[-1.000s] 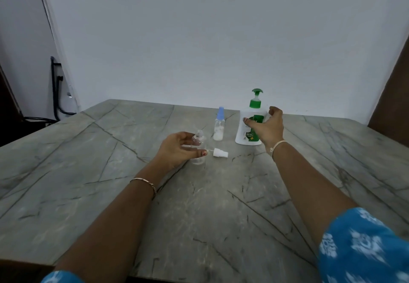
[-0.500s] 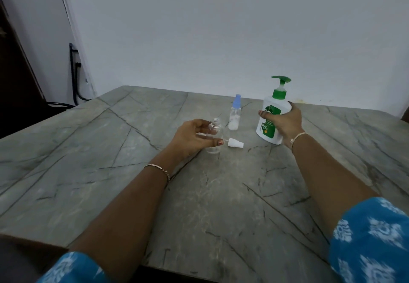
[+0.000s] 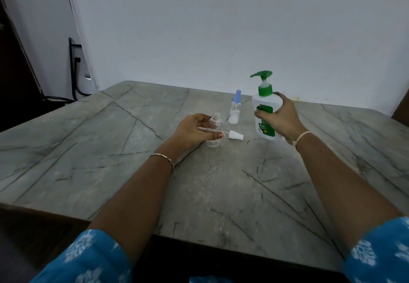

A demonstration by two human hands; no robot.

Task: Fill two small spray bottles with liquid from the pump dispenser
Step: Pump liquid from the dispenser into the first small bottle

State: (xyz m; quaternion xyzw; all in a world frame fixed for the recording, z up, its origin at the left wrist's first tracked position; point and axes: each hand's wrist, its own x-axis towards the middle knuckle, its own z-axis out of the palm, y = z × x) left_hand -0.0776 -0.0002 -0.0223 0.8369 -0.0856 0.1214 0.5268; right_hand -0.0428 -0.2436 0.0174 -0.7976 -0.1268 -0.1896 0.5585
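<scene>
My left hand (image 3: 194,132) holds a small clear spray bottle (image 3: 215,127) upright on the grey marble table (image 3: 110,161); its neck is uncapped. Its white spray head (image 3: 235,136) with a thin tube lies on the table just right of my thumb. My right hand (image 3: 282,119) grips the white pump dispenser (image 3: 265,110) with the green pump, lifted slightly and tilted. A second small spray bottle (image 3: 235,110) with a blue cap stands behind, with white liquid at its bottom.
A white wall runs behind the table. Black cables and a dark stand (image 3: 76,72) sit at the far left by the wall. The table's front edge lies close to my body.
My right hand has closed round the pump dispenser and lifted it off the table, nearer to the open bottle. My left hand keeps holding the clear bottle in place.
</scene>
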